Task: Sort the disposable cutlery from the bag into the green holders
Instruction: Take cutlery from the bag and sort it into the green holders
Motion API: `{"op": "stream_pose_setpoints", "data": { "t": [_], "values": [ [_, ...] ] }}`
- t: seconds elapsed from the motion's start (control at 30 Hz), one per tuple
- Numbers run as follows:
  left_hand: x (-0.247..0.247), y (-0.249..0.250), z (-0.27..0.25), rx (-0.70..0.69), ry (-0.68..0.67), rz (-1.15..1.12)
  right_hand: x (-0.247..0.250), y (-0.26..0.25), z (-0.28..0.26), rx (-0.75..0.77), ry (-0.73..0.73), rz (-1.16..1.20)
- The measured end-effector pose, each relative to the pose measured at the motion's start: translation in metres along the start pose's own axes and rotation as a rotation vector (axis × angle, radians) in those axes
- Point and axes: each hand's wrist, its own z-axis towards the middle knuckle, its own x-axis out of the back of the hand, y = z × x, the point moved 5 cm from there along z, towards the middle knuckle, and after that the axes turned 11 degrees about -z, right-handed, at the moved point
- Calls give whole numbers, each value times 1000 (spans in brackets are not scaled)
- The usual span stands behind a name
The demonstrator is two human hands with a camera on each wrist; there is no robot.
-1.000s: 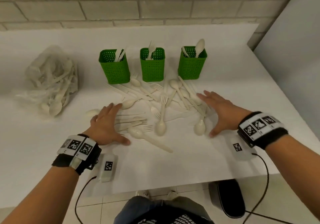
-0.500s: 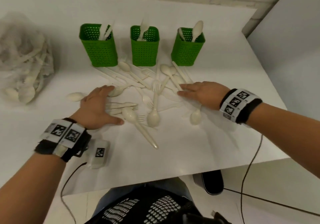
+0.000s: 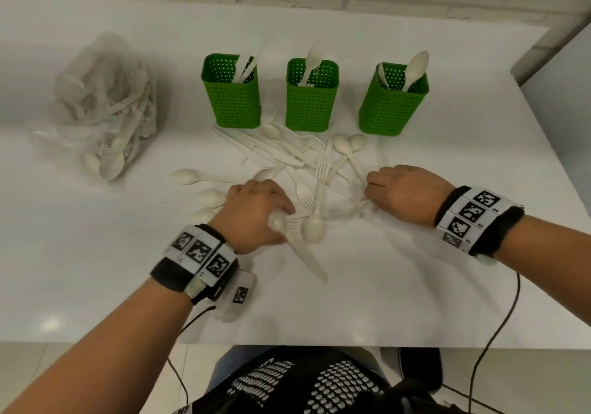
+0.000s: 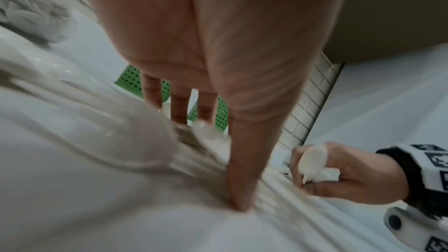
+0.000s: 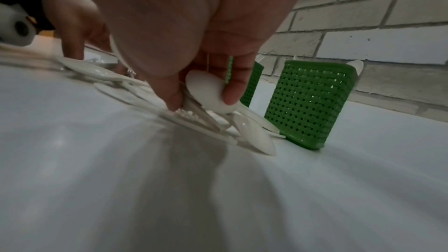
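Three green holders stand in a row: the left holder (image 3: 232,94) has knives in it, the middle holder (image 3: 311,97) forks, the right holder (image 3: 391,100) spoons. In front of them lies a loose pile of white cutlery (image 3: 307,164). My right hand (image 3: 372,190) is at the pile's right edge and pinches a spoon bowl (image 5: 206,89) between thumb and fingers (image 5: 232,95). At the pile's left edge my left hand (image 3: 256,209) has its fingertips (image 4: 179,106) and thumb pressed down on the cutlery; a spoon (image 3: 278,222) lies beside its thumb. The left wrist view is blurred.
A clear plastic bag (image 3: 105,106) holding more cutlery lies at the left of the white table (image 3: 415,301). Single spoons (image 3: 185,177) lie left of the pile. A brick wall runs behind the holders, and the table's right edge is close to the right holder.
Both hands have moved inward onto the pile. The right hand, flat before, now has its fingers curled round a spoon. The left hand has shifted right, fingertips down on the cutlery.
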Motion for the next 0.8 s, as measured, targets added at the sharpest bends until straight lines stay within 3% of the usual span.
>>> {"op": "stream_pose_setpoints", "data": {
  "t": [0.1, 0.27, 0.37, 0.53, 0.7, 0.8],
  "values": [
    [3, 4, 4, -35, 23, -8, 1, 5, 1, -87, 34, 97],
    [18, -1, 8, -92, 144, -181, 37, 28, -1, -385, 170, 347],
    [33, -6, 10, -99, 229, -289, 51, 44, -7, -505, 133, 541],
    [59, -4, 19, -114, 361, -501, 68, 52, -10, -557, 33, 711],
    [79, 9, 34, -164, 433, -841, 94, 50, -2, -549, 51, 765],
    [89, 18, 43, -244, 485, -891, 104, 50, 7, -537, 53, 794]
  ]
}}
